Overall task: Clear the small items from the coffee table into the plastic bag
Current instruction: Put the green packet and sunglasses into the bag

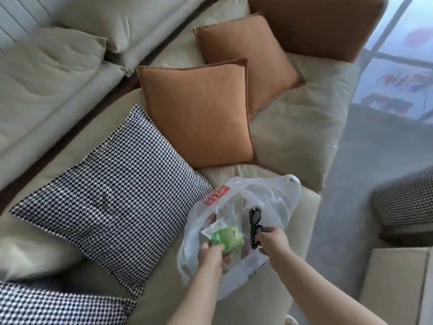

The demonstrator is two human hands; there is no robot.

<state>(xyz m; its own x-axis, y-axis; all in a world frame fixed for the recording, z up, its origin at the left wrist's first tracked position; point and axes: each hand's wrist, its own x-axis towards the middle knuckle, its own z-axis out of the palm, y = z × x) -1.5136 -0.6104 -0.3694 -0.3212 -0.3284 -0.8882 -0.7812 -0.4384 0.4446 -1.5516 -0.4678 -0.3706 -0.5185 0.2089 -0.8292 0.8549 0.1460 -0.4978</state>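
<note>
A clear plastic bag point(278, 202) with red print lies open on the sofa seat near its front right corner. My left hand point(212, 254) grips a green and white packet point(226, 235) over the bag's mouth. My right hand point(273, 239) pinches a pair of black glasses point(254, 222), which hang in the bag's opening just right of the packet. Some pale items show faintly through the bag's plastic; what they are is unclear. The coffee table is out of view.
The beige sofa point(293, 127) carries two orange cushions point(199, 109) and a houndstooth cushion point(117, 191) left of the bag. A second houndstooth cushion point(58, 306) lies at the lower left. A houndstooth stool point(405, 200) and a beige box point(398, 282) stand at the right on grey floor.
</note>
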